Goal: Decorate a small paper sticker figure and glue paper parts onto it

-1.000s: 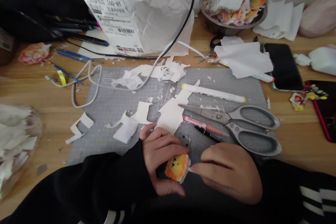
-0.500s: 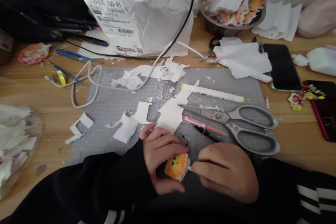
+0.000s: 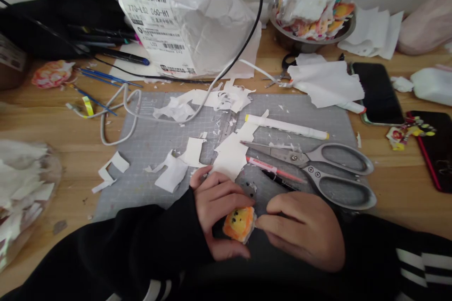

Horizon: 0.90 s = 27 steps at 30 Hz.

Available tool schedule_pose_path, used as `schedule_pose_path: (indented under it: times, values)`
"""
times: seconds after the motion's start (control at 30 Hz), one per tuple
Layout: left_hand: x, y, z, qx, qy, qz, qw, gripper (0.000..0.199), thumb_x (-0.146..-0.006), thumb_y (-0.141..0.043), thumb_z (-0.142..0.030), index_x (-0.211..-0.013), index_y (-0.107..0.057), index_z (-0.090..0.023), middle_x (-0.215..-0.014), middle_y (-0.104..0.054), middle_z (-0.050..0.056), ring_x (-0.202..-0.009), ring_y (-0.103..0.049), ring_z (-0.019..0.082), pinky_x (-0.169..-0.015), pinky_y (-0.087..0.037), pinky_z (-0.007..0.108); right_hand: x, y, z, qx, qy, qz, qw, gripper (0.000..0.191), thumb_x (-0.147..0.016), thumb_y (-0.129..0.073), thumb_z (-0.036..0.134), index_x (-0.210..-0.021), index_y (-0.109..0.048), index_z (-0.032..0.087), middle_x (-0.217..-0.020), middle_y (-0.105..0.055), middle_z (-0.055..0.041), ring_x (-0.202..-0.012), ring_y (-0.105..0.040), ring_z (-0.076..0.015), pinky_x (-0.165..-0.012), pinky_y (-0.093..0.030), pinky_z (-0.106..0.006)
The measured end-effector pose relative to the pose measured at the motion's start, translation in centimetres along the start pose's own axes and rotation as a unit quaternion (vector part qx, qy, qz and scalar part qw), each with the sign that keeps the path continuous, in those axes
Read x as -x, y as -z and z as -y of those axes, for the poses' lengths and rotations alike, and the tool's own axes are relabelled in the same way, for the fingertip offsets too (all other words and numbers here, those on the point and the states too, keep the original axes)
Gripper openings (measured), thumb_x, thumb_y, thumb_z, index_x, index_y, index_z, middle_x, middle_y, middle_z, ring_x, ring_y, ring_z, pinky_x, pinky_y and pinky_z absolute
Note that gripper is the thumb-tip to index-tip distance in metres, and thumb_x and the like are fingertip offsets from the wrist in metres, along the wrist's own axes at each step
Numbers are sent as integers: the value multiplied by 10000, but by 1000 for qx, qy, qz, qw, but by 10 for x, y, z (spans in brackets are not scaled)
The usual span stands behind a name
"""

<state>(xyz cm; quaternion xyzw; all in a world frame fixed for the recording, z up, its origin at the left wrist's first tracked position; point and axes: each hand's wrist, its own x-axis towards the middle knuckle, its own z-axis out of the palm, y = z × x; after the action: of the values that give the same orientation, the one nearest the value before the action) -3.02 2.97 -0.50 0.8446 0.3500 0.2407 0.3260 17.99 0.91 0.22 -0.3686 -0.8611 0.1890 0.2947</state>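
A small orange and yellow piece [image 3: 239,224] with black dots and a white edge lies low in the middle, over the grey cutting mat [image 3: 137,160]. My left hand [image 3: 221,211] grips it between the fingers above and the thumb below. At its right edge, my right hand [image 3: 303,228] is closed, thumb and fingertips pinched together; what they pinch is too small to make out. Beyond the hands are white paper scraps [image 3: 231,153], large grey scissors [image 3: 310,160], a red pen [image 3: 273,168], a black pen [image 3: 278,179] and a white marker with yellow ends [image 3: 286,127].
A white labelled bag [image 3: 197,23] stands at the back beside a metal bowl [image 3: 307,44] of coloured pieces. A white cable [image 3: 136,115] loops across the mat's left side. Two phones [image 3: 377,91] lie right; a clear bag of scraps [image 3: 28,188] is at left.
The view has shifted slightly. My right fingertips have come closer to the piece's edge, and the white bit seen between them before is now hardly visible.
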Motion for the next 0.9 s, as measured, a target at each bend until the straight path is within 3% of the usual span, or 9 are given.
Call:
schedule_pose_path:
  times: [0.13,0.3,0.5,0.7,0.9]
  values:
    - [1,0,1,-1,-6,0,1000,522,-675,-600,-667,-1025,-602,-280,-869,-675,-23,-840,-565,186,-988,-138,393,-4,5,3,-24,0,6,1000,118,-829,-509,162,-802,-619,194,-649,-626,9,-564,-540,-99,-533,-373,-225]
    - [1,-2,2,1,-8,-10,1000,516,-705,-551,-683,-1018,-605,-277,-851,-664,-13,-826,-561,189,-977,-147,403,-4,6,7,-60,-91,-8,994,56,-697,-563,227,-676,-590,182,-594,-586,5,-506,-520,-107,-482,-350,-231]
    - [2,-7,0,-17,-19,-52,998,491,-760,-489,-668,-1002,-604,-257,-834,-647,2,-805,-556,185,-952,-190,399,-5,5,9,-103,-134,38,985,68,-712,-582,201,-658,-614,175,-593,-589,12,-507,-532,-87,-485,-349,-202]
    - [3,-11,-5,-68,-34,-107,991,431,-811,-467,-608,-992,-610,-244,-788,-629,2,-760,-558,171,-953,-206,401,-5,5,10,-93,-177,42,979,34,-676,-597,182,-643,-597,173,-590,-579,23,-493,-514,-75,-468,-326,-197]
    - [4,-9,-6,-86,-38,-111,989,405,-813,-490,-581,-1000,-607,-242,-785,-631,5,-760,-562,173,-947,-221,398,-4,5,10,-98,-191,50,975,33,-685,-570,171,-658,-588,180,-593,-575,24,-505,-513,-79,-480,-329,-202]
